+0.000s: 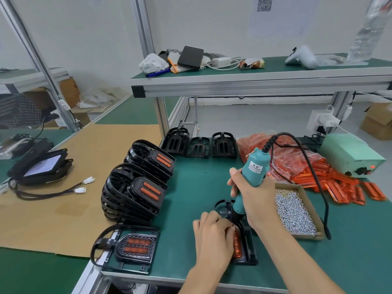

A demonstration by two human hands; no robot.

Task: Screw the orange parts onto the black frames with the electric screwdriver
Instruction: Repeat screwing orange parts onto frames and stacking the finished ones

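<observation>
Orange part (pixel 237 244) sits in a black frame (pixel 248 249) at the near edge of the tabletop (pixel 191 181), right under my hands. My left hand (pixel 212 236) presses down on the frame and part, fingers bent over them to steady them. My right hand (pixel 248 194) is wrapped round the screwdriver (pixel 253 172), its tip down at the frame's upper end; I cannot see the screw itself.

I judge the job well under way but far from finished. One done frame (pixel 131 246) lies to the near left, and two stacks of finished frames (pixel 135 187) stand behind it. Three bare frames (pixel 199 145) wait farther back.

To my right a shallow cardboard tray (pixel 301 209) holds a heap of silver screws (pixel 294 213). Beyond it a clear bag (pixel 286 153) is full of orange parts, with more spilled loose (pixel 350 192) on the tabletop beside it. So plenty of parts remain to be fitted.
</observation>
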